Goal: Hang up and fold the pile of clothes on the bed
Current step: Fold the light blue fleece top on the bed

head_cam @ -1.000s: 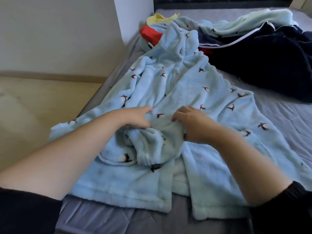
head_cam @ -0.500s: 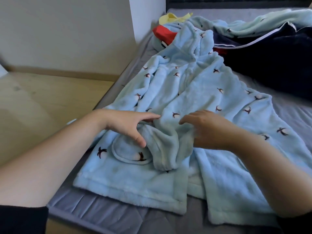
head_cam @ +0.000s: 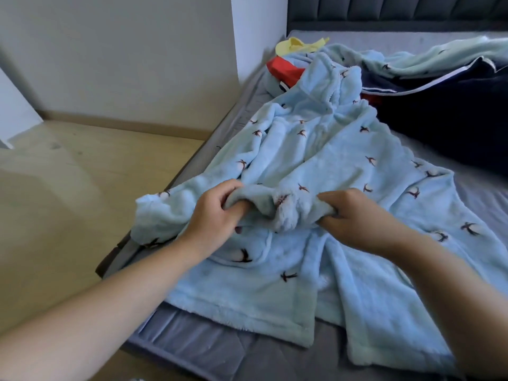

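Both hands have curled in since the last frame: left hand and right hand now each grip one end of a bunched fold at the middle of the blue fleece robe, probably to pull it straight for folding. Robe lies spread across the bed. Past the robe's hood sit a red garment, a yellow garment and a navy garment, untouched.

A home bedroom: a grey bed with a padded headboard, clothes heaped near it, wooden floor beside the bed.
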The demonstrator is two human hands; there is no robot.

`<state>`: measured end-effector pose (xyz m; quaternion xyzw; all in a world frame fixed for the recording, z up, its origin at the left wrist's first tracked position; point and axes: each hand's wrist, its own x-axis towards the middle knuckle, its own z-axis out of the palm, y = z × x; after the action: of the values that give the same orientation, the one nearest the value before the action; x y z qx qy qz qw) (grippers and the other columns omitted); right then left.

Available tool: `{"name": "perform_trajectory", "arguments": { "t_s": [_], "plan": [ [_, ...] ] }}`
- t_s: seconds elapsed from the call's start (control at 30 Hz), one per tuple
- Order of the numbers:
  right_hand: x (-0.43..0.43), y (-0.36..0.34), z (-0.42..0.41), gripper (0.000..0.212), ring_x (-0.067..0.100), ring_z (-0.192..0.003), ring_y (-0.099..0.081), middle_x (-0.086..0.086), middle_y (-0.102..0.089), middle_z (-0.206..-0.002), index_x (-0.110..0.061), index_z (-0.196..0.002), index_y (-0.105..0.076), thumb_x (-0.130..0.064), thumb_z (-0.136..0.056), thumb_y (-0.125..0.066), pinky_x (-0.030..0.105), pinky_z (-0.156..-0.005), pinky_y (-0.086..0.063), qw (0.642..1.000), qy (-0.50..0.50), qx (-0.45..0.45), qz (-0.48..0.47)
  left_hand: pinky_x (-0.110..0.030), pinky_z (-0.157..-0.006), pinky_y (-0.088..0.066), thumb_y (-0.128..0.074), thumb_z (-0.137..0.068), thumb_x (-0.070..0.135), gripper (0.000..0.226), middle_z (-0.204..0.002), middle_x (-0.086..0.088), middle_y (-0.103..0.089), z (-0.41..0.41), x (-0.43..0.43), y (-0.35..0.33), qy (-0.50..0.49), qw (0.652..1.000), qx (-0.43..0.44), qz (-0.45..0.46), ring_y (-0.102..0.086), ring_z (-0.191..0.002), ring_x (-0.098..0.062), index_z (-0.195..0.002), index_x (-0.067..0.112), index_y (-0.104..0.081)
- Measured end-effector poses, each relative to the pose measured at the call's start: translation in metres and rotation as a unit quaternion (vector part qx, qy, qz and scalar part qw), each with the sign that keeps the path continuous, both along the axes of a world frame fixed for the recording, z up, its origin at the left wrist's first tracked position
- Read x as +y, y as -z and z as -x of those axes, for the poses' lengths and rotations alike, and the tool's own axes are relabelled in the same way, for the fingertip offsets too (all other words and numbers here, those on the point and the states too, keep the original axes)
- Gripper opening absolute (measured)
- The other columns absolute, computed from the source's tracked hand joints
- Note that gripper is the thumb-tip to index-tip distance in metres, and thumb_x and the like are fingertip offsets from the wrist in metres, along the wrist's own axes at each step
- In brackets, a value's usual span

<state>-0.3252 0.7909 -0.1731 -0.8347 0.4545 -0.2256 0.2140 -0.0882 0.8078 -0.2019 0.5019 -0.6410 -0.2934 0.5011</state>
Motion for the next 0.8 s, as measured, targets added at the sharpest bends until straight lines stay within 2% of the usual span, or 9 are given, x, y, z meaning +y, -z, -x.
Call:
{"name": "perform_trajectory", "arguments": {
  "t_s": [0.07, 0.13, 0.3, 0.4, 0.47, 0.57, 0.67, 0.73, 0.8],
  "plan": [
    [0.001, -0.002, -0.003, 0.032, -0.004, -0.077, -0.053, -0.014, -0.06, -0.083, -0.025, -0.09, -0.067, 0.001, -0.075, -0.057, 0.031, -0.07, -0.045, 0.998, -0.018, 0.058, -0.001, -0.023, -0.055, -0.046, -0.057, -0.081, 0.004, 0.023, -0.065, 0.006, -0.059, -0.001, -0.002, -0.003, 0.017, 0.994, 0.026, -0.106, -0.055, -0.062, -0.008, -0.072, 0.023, -0.066],
    [0.008, -0.001, -0.01, 0.052, 0.006, -0.096, -0.056, -0.014, -0.055, -0.103, -0.022, -0.115, -0.063, 0.005, -0.071, -0.063, 0.027, -0.078, -0.048, 0.997, -0.035, 0.038, 0.063, -0.017, -0.064, -0.043, -0.06, -0.073, 0.006, 0.018, -0.07, 0.007, -0.062, -0.008, -0.001, -0.001, 0.0, 0.995, -0.076, -0.063, -0.055, -0.069, -0.004, -0.077, 0.023, -0.065],
    [0.013, 0.001, -0.016, 0.046, 0.026, -0.09, -0.057, 0.002, -0.06, -0.093, -0.012, -0.088, -0.069, 0.017, -0.06, -0.048, 0.034, -0.072, -0.047, 0.988, -0.115, 0.078, 0.069, -0.014, -0.071, -0.041, -0.057, -0.068, -0.014, 0.041, -0.09, 0.012, -0.062, -0.039, 0.001, -0.002, 0.044, 0.979, -0.194, 0.037, -0.059, -0.083, -0.005, -0.087, 0.022, -0.063],
    [0.011, 0.006, -0.014, 0.049, 0.015, -0.105, -0.053, -0.008, -0.056, -0.111, -0.025, -0.106, -0.068, 0.006, -0.077, -0.045, 0.029, -0.09, -0.045, 0.943, -0.16, 0.278, -0.09, -0.014, -0.087, -0.041, -0.051, -0.074, -0.019, 0.057, -0.121, 0.014, -0.052, -0.054, 0.007, 0.001, 0.199, 0.926, -0.27, -0.173, -0.054, -0.111, -0.006, -0.1, 0.03, -0.063],
    [0.016, 0.007, -0.02, 0.04, 0.01, -0.102, -0.053, -0.013, -0.054, -0.109, -0.027, -0.108, -0.066, -0.003, -0.083, -0.045, 0.023, -0.089, -0.044, 0.939, -0.168, 0.273, -0.126, -0.02, -0.098, -0.042, -0.051, -0.084, -0.012, 0.046, -0.129, 0.011, -0.051, -0.059, 0.009, 0.009, 0.249, 0.901, -0.231, -0.269, -0.051, -0.12, -0.005, -0.109, 0.025, -0.063],
    [0.027, 0.006, -0.031, 0.025, -0.003, -0.094, -0.05, -0.022, -0.053, -0.102, -0.033, -0.108, -0.061, -0.036, -0.084, -0.064, 0.01, -0.08, -0.038, 0.971, -0.166, 0.137, -0.107, -0.031, -0.092, -0.044, -0.051, -0.097, 0.028, 0.018, -0.11, 0.002, -0.063, -0.051, 0.01, 0.009, 0.151, 0.933, -0.049, -0.324, -0.058, -0.107, -0.017, -0.111, 0.021, -0.06],
    [0.035, 0.015, -0.041, 0.044, 0.006, -0.095, -0.05, -0.015, -0.05, -0.104, -0.03, -0.112, -0.051, -0.04, -0.075, -0.072, 0.022, -0.078, -0.043, 0.961, -0.189, 0.197, -0.044, -0.029, -0.085, -0.051, -0.045, -0.089, 0.062, 0.041, -0.11, 0.002, -0.07, -0.039, 0.006, 0.016, 0.116, 0.919, 0.007, -0.378, -0.065, -0.103, -0.014, -0.11, 0.032, -0.061],
    [0.039, 0.019, -0.048, 0.028, 0.015, -0.093, -0.052, -0.008, -0.052, -0.097, -0.021, -0.104, -0.058, -0.014, -0.077, -0.063, 0.03, -0.074, -0.044, 0.962, -0.199, 0.185, 0.015, -0.032, -0.083, -0.055, -0.058, -0.093, 0.03, 0.014, -0.104, 0.001, -0.072, -0.03, 0.006, 0.02, 0.1, 0.929, -0.013, -0.356, -0.067, -0.1, -0.016, -0.105, 0.026, -0.064],
    [0.038, 0.015, -0.046, 0.034, 0.016, -0.093, -0.054, -0.007, -0.057, -0.095, -0.019, -0.1, -0.066, -0.002, -0.073, -0.056, 0.032, -0.075, -0.045, 0.964, -0.211, 0.157, -0.029, -0.034, -0.088, -0.051, -0.061, -0.084, 0.0, 0.033, -0.101, 0.0, -0.073, -0.033, 0.006, 0.023, 0.073, 0.935, -0.038, -0.344, -0.067, -0.099, -0.018, -0.106, 0.025, -0.062]
  ]
}}
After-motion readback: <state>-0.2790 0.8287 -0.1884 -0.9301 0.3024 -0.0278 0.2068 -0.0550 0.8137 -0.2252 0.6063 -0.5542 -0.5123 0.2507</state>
